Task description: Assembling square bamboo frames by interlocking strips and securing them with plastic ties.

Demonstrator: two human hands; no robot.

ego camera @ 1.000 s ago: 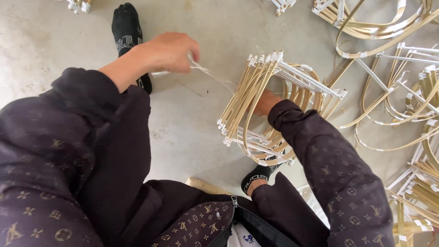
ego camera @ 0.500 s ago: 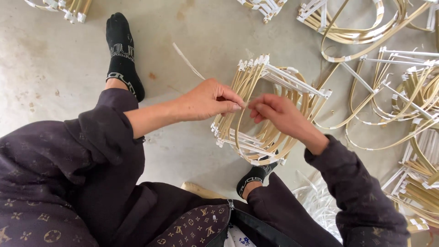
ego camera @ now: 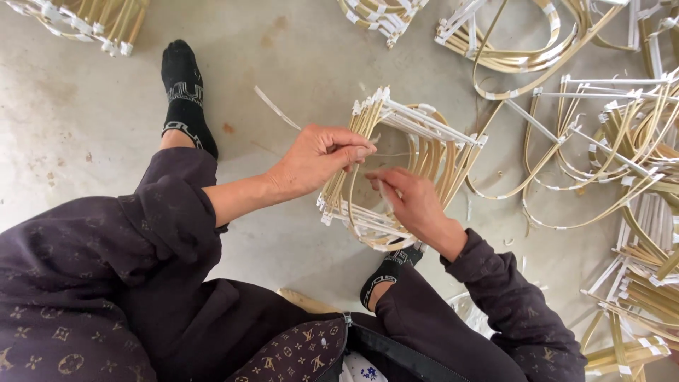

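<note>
A round frame of pale bamboo strips point(ego camera: 417, 141) with white bindings stands on the concrete floor between my legs. My left hand point(ego camera: 315, 159) is pinched on a thin white strip point(ego camera: 276, 107) that sticks out to the upper left, just beside the frame's near rim. My right hand point(ego camera: 410, 201) is in front of the frame with fingers closed on a thin strand, touching the bamboo ribs. Both arms wear dark patterned sleeves.
My feet in black socks rest on the floor, one point(ego camera: 182, 92) at the upper left, one point(ego camera: 389, 272) under the frame. Several more bamboo frames and loops point(ego camera: 601, 127) are spread to the right and along the top. A frame point(ego camera: 92, 21) lies top left.
My left hand came from the far left back to the frame, bringing the white strip. My right hand came out from inside the frame to its front. The view shifted slightly.
</note>
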